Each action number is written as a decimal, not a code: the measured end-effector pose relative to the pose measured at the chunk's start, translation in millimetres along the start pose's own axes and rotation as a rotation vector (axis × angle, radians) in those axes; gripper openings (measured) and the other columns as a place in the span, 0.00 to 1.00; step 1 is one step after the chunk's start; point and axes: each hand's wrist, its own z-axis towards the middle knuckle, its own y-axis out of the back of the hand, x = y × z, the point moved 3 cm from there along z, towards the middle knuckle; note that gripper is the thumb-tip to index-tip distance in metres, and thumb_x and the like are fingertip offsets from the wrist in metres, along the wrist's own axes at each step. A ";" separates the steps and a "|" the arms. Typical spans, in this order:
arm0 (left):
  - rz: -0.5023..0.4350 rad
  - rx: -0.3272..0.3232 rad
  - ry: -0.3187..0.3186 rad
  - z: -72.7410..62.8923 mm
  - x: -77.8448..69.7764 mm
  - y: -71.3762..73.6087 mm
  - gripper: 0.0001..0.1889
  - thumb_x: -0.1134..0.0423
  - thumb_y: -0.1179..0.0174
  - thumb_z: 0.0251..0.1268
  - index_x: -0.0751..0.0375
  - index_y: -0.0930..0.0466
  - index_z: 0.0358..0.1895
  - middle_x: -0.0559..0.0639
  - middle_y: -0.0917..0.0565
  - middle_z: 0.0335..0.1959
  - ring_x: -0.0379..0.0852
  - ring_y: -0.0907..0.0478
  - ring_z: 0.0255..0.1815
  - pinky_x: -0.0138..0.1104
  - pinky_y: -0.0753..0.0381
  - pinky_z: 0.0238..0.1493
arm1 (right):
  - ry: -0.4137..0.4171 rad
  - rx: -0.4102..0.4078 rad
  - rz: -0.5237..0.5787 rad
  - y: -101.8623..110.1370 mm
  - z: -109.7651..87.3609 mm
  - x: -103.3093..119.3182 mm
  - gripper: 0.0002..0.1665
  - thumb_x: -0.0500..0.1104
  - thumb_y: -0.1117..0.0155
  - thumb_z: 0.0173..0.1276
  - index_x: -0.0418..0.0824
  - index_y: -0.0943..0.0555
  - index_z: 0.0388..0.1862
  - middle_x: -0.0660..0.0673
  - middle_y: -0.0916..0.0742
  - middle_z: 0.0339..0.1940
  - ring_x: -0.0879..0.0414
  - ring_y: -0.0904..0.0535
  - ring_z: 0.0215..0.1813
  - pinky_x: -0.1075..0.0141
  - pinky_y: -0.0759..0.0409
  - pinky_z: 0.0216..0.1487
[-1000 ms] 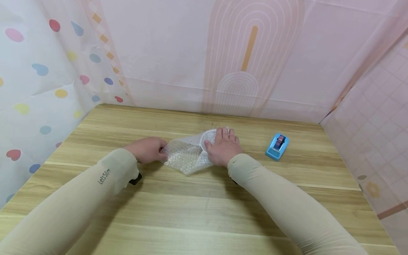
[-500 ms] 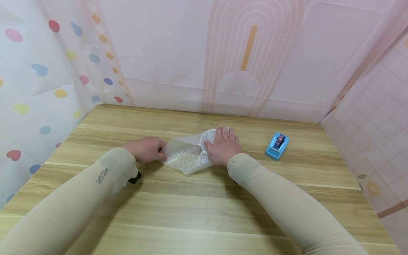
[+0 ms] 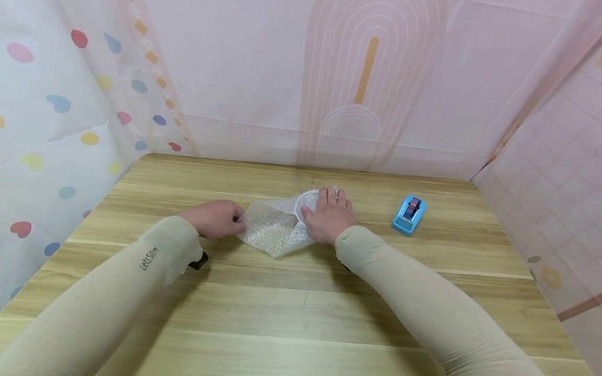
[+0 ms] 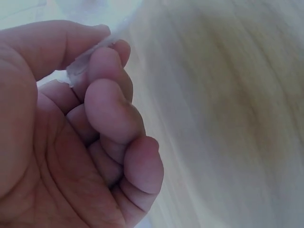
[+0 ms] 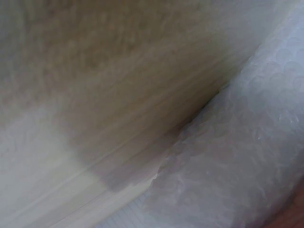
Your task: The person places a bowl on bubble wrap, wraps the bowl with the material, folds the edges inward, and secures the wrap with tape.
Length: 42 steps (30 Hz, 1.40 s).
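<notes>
A sheet of clear bubble wrap (image 3: 269,228) lies on the table in the head view, its right part folded over. My left hand (image 3: 217,218) pinches the left end of the bubble wrap between thumb and index finger; the left wrist view shows the other fingers curled. On the folded right part rests my right hand (image 3: 331,216), fingers straight and thumb apart. A white curved edge (image 3: 299,208) shows beside that thumb; what lies inside the fold is hidden. The right wrist view is blurred, with bubble wrap (image 5: 232,152) bulging above the wood.
A blue tape dispenser (image 3: 408,215) stands to the right of my right hand. The wood-grain table (image 3: 282,313) meets a pink patterned cloth (image 3: 244,78) at the back. Dotted cloth (image 3: 56,136) hangs at the left, and checked cloth (image 3: 564,172) at the right.
My left hand has shifted very slightly, still pinching the bubble wrap's end. The right hand and the tape dispenser have stayed in place.
</notes>
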 end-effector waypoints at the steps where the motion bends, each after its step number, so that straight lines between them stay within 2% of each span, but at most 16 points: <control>1: -0.001 -0.001 0.000 -0.4 -0.4 0.6 0.15 0.56 0.42 0.77 0.52 0.26 0.26 0.42 0.31 0.19 0.39 0.34 0.19 0.33 0.30 0.26 | 0.000 0.000 0.000 0.1 0.0 0.0 0.53 0.70 0.67 0.83 0.36 0.60 0.88 0.38 0.53 0.90 0.38 0.63 0.90 0.44 0.59 0.89; 10: -0.010 -0.037 -0.025 -2.2 -5.0 6.6 0.16 0.55 0.45 0.76 0.52 0.27 0.25 0.42 0.31 0.19 0.39 0.35 0.20 0.34 0.31 0.27 | -0.006 0.001 0.014 1.0 -0.2 0.5 0.52 0.70 0.66 0.82 0.36 0.60 0.89 0.38 0.53 0.90 0.38 0.63 0.90 0.44 0.60 0.89; 17: -0.055 -0.053 -0.023 -4.3 -9.7 10.3 0.17 0.53 0.46 0.78 0.52 0.28 0.25 0.41 0.32 0.18 0.40 0.35 0.21 0.34 0.32 0.26 | -0.003 -0.006 0.010 1.7 -0.8 0.4 0.52 0.69 0.65 0.83 0.36 0.59 0.88 0.38 0.51 0.90 0.38 0.62 0.90 0.44 0.58 0.89; 22: -0.068 -0.091 -0.051 -4.2 -13.5 12.4 0.18 0.53 0.47 0.78 0.53 0.26 0.25 0.41 0.30 0.18 0.40 0.34 0.21 0.34 0.32 0.27 | 0.003 -0.013 0.006 1.6 -0.5 0.3 0.52 0.69 0.65 0.83 0.35 0.58 0.88 0.38 0.51 0.90 0.38 0.61 0.90 0.44 0.58 0.88; 27: -0.102 -0.114 -0.050 -5.0 -17.1 15.0 0.19 0.52 0.48 0.80 0.55 0.23 0.28 0.45 0.21 0.26 0.43 0.31 0.26 0.35 0.30 0.30 | 0.005 -0.015 0.005 0.9 -1.0 -0.3 0.52 0.69 0.66 0.83 0.35 0.58 0.88 0.38 0.51 0.90 0.38 0.61 0.90 0.44 0.57 0.89; 31: -0.128 -0.130 -0.059 -6.0 -20.1 17.0 0.21 0.50 0.50 0.82 0.56 0.26 0.27 0.51 0.15 0.36 0.46 0.20 0.38 0.37 0.27 0.35 | 0.010 -0.022 0.001 0.6 -1.2 -0.6 0.51 0.69 0.66 0.83 0.35 0.57 0.88 0.38 0.51 0.90 0.37 0.61 0.90 0.43 0.57 0.88; 33: -0.138 -0.146 -0.071 -5.8 -22.1 17.8 0.21 0.49 0.50 0.82 0.56 0.24 0.28 0.52 0.14 0.37 0.48 0.17 0.43 0.37 0.26 0.36 | 0.012 -0.025 0.003 0.7 -1.2 -0.4 0.51 0.69 0.66 0.83 0.35 0.57 0.88 0.38 0.51 0.90 0.37 0.60 0.90 0.43 0.57 0.88; 35: -0.144 -0.165 -0.081 -5.4 -24.2 18.8 0.21 0.50 0.51 0.82 0.57 0.22 0.29 0.51 0.14 0.37 0.48 0.18 0.41 0.37 0.27 0.36 | 0.012 -0.022 0.003 0.8 -1.4 -0.1 0.51 0.69 0.66 0.83 0.35 0.57 0.88 0.38 0.51 0.90 0.37 0.60 0.90 0.43 0.57 0.88; 38: -0.156 -0.201 -0.092 -5.0 -27.3 20.7 0.19 0.50 0.49 0.82 0.56 0.18 0.33 0.48 0.20 0.31 0.47 0.26 0.33 0.37 0.29 0.36 | 0.011 -0.017 0.001 0.9 -1.6 0.1 0.51 0.68 0.66 0.83 0.35 0.58 0.88 0.38 0.51 0.90 0.38 0.61 0.90 0.43 0.57 0.88; 42: -0.181 -0.233 -0.103 -5.4 -31.1 22.8 0.17 0.50 0.48 0.82 0.53 0.15 0.37 0.45 0.34 0.23 0.44 0.37 0.27 0.37 0.34 0.34 | 0.011 -0.014 0.003 0.9 -1.2 0.3 0.51 0.68 0.65 0.83 0.35 0.58 0.88 0.38 0.51 0.90 0.38 0.61 0.90 0.43 0.57 0.88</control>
